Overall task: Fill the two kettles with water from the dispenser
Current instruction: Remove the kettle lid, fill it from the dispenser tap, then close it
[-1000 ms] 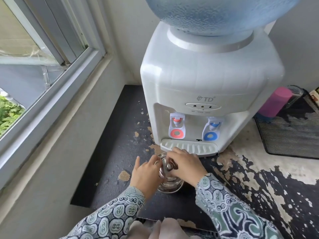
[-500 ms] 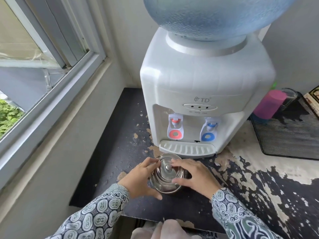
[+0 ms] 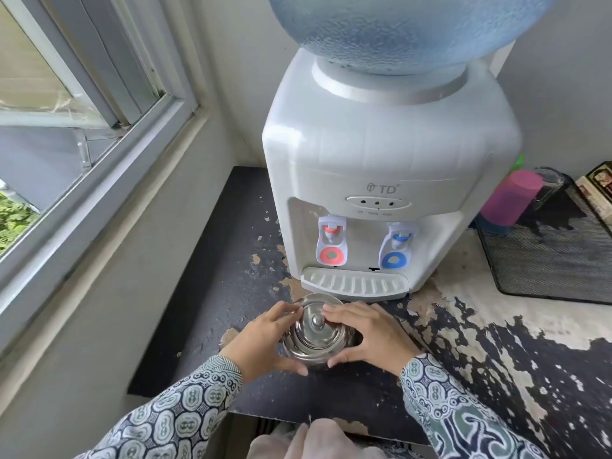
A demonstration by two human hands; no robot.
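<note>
Below the dispenser (image 3: 390, 180), left hand (image 3: 265, 342) and right hand (image 3: 367, 336) around kettle (image 3: 316, 332).

Water bottle (image 3: 407, 31) cropped by top edge, kettle (image 3: 314, 332) sides masked by left hand (image 3: 265, 339) and right hand (image 3: 367, 336) — spout, handle unseen, indicator labels (image 3: 374, 213) illegible — too small.

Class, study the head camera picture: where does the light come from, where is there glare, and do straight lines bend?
Head view: daylight enters from the window at left; bright reflections on the steel kettle; wide-angle lens bows the window frame and dispenser edges.
</note>
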